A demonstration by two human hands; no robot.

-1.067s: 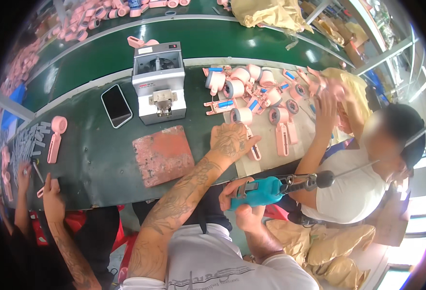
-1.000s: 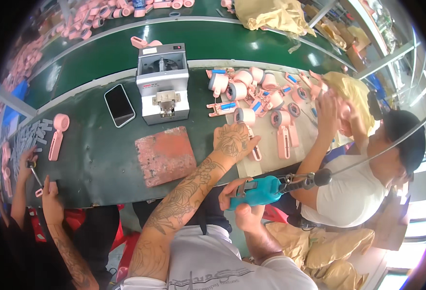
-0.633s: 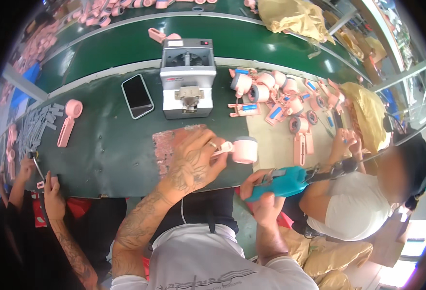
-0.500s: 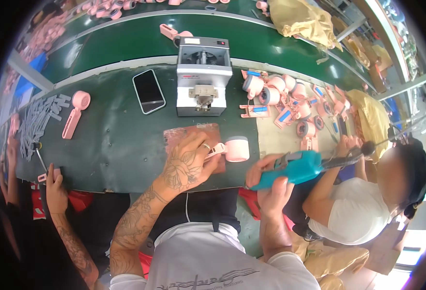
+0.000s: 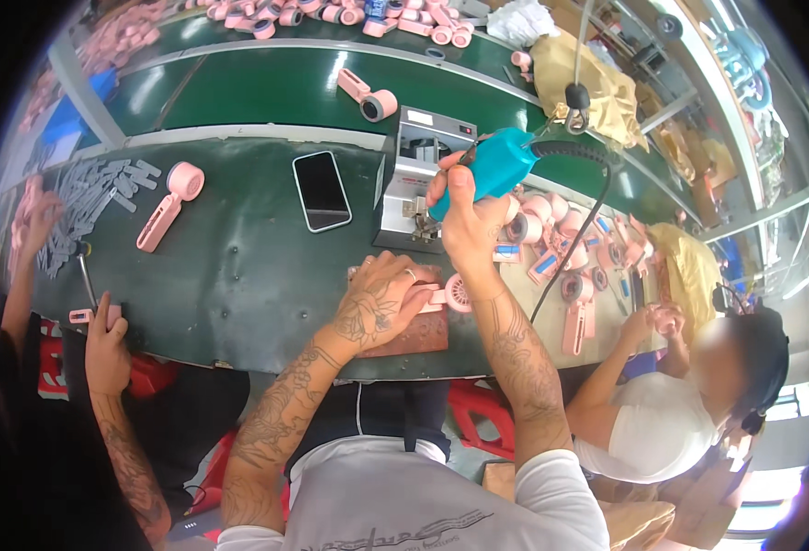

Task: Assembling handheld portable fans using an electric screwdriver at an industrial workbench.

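My left hand (image 5: 379, 303) is closed around the handle of a pink handheld fan (image 5: 457, 292), which lies over a reddish-brown pad (image 5: 412, 343) with its round grille showing beside my right forearm. In my right hand (image 5: 474, 220) is a teal electric screwdriver (image 5: 499, 163), raised in front of a grey box-shaped machine (image 5: 400, 213). The screwdriver's front end points down toward the machine's metal front part. Its bit is not visible, so I cannot tell whether it touches. A black coiled cord runs from its back end.
A phone (image 5: 322, 191) lies left of the machine. Farther left are another pink fan (image 5: 171, 204) and a pile of grey strips (image 5: 101, 197). Opened fan parts (image 5: 565, 220) crowd the right side. Co-workers sit on both sides. Behind runs a green conveyor (image 5: 248, 87).
My right hand has lifted the screwdriver up and left, from beside the fan to the machine's front. The fan, still in my left hand, has turned so its grille shows. The view has shifted.
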